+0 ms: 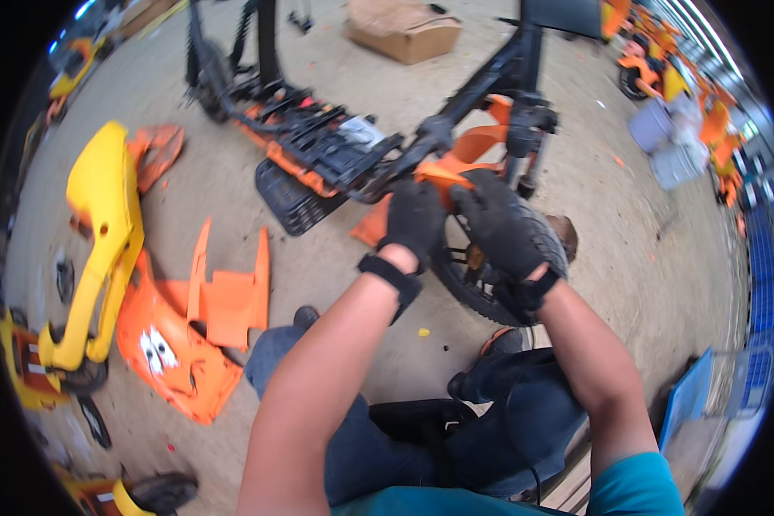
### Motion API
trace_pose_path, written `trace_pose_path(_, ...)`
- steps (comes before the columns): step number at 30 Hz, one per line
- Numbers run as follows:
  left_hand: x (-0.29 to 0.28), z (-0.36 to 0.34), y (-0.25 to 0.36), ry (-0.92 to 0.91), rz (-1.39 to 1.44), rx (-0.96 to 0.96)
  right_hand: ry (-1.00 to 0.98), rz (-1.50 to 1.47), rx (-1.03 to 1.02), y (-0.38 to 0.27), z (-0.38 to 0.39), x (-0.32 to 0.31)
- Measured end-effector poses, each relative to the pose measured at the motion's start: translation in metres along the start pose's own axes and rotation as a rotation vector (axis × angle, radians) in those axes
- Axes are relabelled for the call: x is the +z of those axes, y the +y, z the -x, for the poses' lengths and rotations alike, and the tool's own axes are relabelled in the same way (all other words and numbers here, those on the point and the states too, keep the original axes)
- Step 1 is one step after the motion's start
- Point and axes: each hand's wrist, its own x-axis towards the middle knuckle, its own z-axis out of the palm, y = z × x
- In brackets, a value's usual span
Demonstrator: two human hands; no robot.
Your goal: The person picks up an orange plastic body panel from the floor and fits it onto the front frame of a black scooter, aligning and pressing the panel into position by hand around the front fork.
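Both my hands wear dark gloves and are on an orange plastic fender [444, 175] above the front wheel [542, 230] of a stripped scooter frame [305, 142]. My left hand [414, 217] is closed on the fender's left side, its fingertips partly hidden. On the right side, my right hand [497, 222] has its fingers bent over the fender's edge, just above the tyre. Blur hides how the fender meets the fork [525, 142]. A flat orange piece [371, 222] shows beside my left hand. The black footboard [294, 196] hangs on the frame's near side.
Orange body panels [179, 357] and a long yellow panel [112, 206] lie on the floor at left. A cardboard box [408, 36] sits beyond the frame. Buckets [675, 163] and many orange parts stand at right, with a blue board [686, 397] nearer. My knees are close below the wheel.
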Motion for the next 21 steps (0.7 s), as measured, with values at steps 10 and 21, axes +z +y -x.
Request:
trace_pose_path(10, -0.025, -0.013, 0.046, -0.084, 0.371, -0.538, -0.152, -0.609, 0.603, 0.000, -0.020, -0.006)
trace_pose_path(21, -0.013, -0.010, 0.034, -0.231, 0.536, -0.469, -0.191, -0.728, 0.698, 0.006, -0.028, -0.016)
